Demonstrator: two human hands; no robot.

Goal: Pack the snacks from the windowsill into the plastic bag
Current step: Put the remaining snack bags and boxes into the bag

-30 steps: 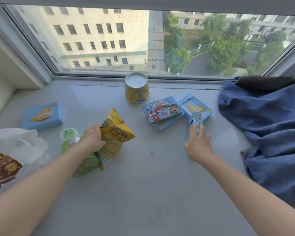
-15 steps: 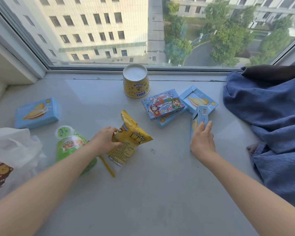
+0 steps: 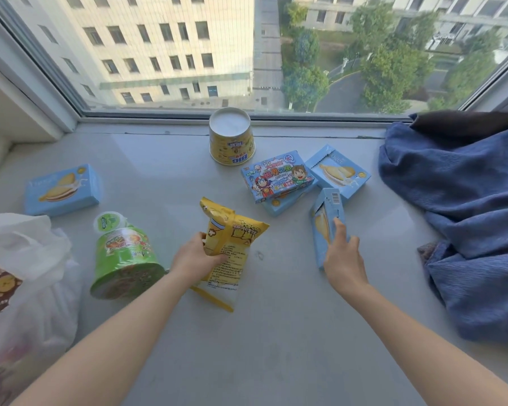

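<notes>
My left hand [image 3: 194,259] grips a yellow snack bag [image 3: 229,247], held a little above the windowsill [image 3: 276,332]. My right hand [image 3: 342,256] holds a light blue biscuit box [image 3: 324,218] standing on its edge. A white plastic bag [image 3: 27,276] lies at the left edge with a brown packet inside. Beside it, a green cup [image 3: 123,262] lies upside down. A yellow cup [image 3: 231,139] stands upside down by the window. Another blue biscuit box [image 3: 62,190] lies at the left. A cartoon box [image 3: 277,177] rests on two more blue boxes [image 3: 339,174].
A crumpled blue cloth [image 3: 464,218] covers the right side of the sill, with a dark cloth [image 3: 464,121] behind it. The window frame [image 3: 247,118] bounds the far edge and a white wall recess [image 3: 12,112] the left.
My left hand has lifted the yellow bag away from the green cup and carried it to the right. My right hand has closed on the blue box and stood it on edge.
</notes>
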